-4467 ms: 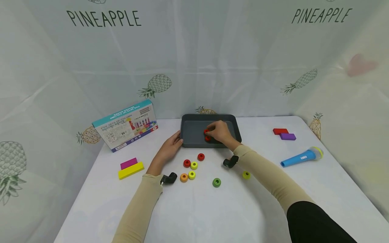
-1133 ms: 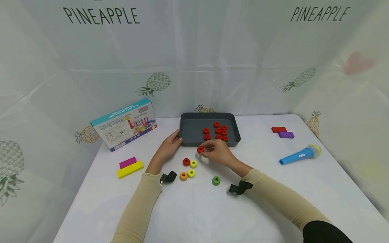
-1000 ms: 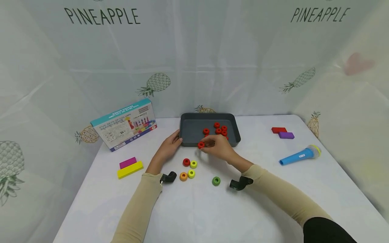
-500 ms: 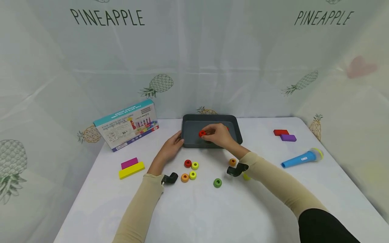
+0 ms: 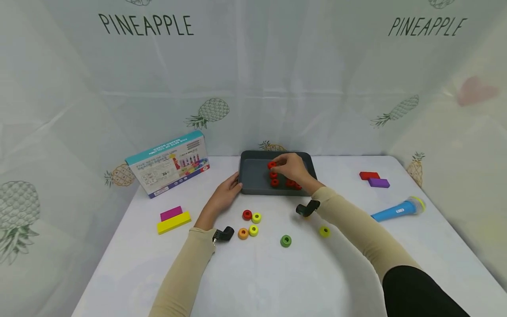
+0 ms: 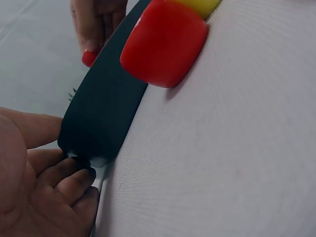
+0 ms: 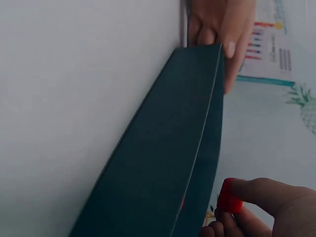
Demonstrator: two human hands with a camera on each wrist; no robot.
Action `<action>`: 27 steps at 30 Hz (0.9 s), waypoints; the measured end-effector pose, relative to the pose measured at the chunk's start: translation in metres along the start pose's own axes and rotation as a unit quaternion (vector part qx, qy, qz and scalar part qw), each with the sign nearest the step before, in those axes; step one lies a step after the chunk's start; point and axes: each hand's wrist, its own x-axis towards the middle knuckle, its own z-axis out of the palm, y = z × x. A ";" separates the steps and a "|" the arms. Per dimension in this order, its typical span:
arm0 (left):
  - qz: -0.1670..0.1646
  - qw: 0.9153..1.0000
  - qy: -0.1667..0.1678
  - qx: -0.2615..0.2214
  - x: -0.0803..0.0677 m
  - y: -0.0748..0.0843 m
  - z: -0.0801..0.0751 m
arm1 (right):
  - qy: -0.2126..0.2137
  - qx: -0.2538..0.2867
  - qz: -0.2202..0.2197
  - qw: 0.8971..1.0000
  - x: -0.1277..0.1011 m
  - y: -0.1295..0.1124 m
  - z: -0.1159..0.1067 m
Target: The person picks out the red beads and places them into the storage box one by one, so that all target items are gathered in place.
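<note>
1. Right hand (image 5: 292, 166): over the dark tray (image 5: 253, 187), fingertips pinching one red ring (image 5: 271, 165) above the tray's far half.
2. Left hand (image 5: 225, 196): fingers nearly straight, resting against the tray's left near corner, gripping nothing.
3. Dark tray: at the far middle of the table (image 5: 277, 273); more red rings (image 5: 274, 182) lie inside toward its near wall.
4. Loose rings on the table, in front of the tray: red (image 5: 247, 215), yellow (image 5: 256, 217), orange (image 5: 243, 233), yellow (image 5: 253, 230), green (image 5: 286, 241), yellow-green (image 5: 325, 231).
5. Toy box (image 5: 168, 163): far left corner, propped upright.
6. Magenta block (image 5: 171, 213) and yellow block (image 5: 173, 222): left edge, touching.
7. Red block (image 5: 369, 175), purple block (image 5: 378, 182), blue microphone (image 5: 398, 208): right edge.
</note>
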 end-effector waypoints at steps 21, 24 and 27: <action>0.007 1.000 0.001 -0.006 0.002 -0.001 0.001 | 0.001 -0.033 0.020 0.999 0.026 0.018 0.013; 0.005 1.000 -0.001 -0.006 0.002 -0.001 0.000 | -0.002 -0.030 0.020 0.999 0.028 0.019 0.014; 0.007 1.000 -0.002 -0.004 0.002 -0.001 0.000 | -0.002 -0.031 0.018 0.999 0.029 0.020 0.015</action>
